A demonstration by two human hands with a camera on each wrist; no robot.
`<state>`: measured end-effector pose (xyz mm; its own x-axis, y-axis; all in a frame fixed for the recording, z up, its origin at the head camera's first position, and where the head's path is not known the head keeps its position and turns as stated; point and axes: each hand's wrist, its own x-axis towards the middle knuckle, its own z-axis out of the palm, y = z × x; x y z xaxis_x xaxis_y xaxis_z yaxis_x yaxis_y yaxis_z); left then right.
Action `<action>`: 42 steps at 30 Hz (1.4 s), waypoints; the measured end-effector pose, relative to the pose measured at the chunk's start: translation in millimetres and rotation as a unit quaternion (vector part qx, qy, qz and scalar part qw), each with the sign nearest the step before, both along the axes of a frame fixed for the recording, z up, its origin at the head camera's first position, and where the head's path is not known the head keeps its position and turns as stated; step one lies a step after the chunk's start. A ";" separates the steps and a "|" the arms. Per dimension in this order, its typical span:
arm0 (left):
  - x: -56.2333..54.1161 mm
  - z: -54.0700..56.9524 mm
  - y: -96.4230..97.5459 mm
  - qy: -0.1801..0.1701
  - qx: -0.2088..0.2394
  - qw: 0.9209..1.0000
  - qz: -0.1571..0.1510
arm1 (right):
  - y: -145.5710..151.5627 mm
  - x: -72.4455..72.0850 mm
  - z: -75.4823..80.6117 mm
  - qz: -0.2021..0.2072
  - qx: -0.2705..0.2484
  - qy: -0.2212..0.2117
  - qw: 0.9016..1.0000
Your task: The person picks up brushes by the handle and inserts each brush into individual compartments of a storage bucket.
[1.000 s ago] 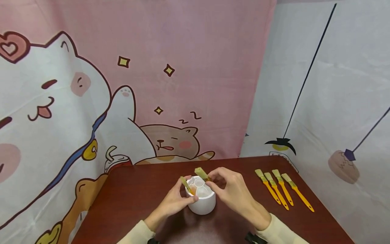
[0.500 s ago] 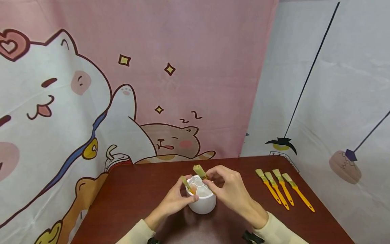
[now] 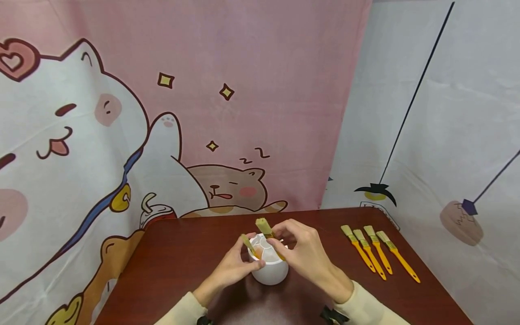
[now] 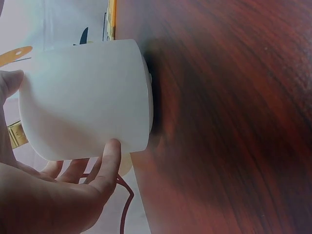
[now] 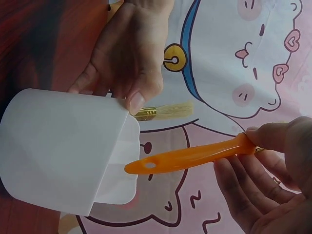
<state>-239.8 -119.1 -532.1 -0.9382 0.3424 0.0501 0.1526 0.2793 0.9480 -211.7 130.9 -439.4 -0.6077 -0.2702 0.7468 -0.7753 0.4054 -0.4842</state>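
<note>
A white round holder [image 3: 270, 274] with a divided top stands on the table, tipped slightly in the wrist views' framing. My left hand [image 3: 231, 268] grips its left side, thumb at the rim and fingers around the wall [image 4: 87, 97]. One paintbrush [image 3: 246, 243] stands in a left compartment, bristles up; its metal band and bristles also show in the right wrist view. My right hand [image 3: 306, 253] pinches a second paintbrush [image 3: 263, 225] near its metal band. That brush leans with bristles up, and its orange handle [image 5: 195, 157] slants down with the holed end at the holder's opening.
Several more paintbrushes [image 3: 365, 248] with yellow-orange handles lie side by side on the right of the dark red-brown table [image 3: 183, 253]. Behind the table hangs a pink and white cloth [image 3: 284, 113] printed with cartoon animals.
My right hand has shifted slightly left, bringing its brush further over the holder; the brush's handle now shows below the fingers. My left hand keeps its grip on the holder.
</note>
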 end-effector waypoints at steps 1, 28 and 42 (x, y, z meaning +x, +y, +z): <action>0.1 0.1 0.1 -0.001 0.000 1.000 0.000 | -0.4 -0.2 -0.2 0.001 -0.001 -0.001 1.000; -0.2 2.4 1.8 -0.011 0.011 1.000 -0.008 | -8.1 -2.6 -8.5 0.026 -0.017 -0.021 0.999; -0.5 0.6 1.6 -0.004 0.009 1.000 -0.006 | -7.6 -7.8 -25.1 0.038 0.008 -0.045 0.998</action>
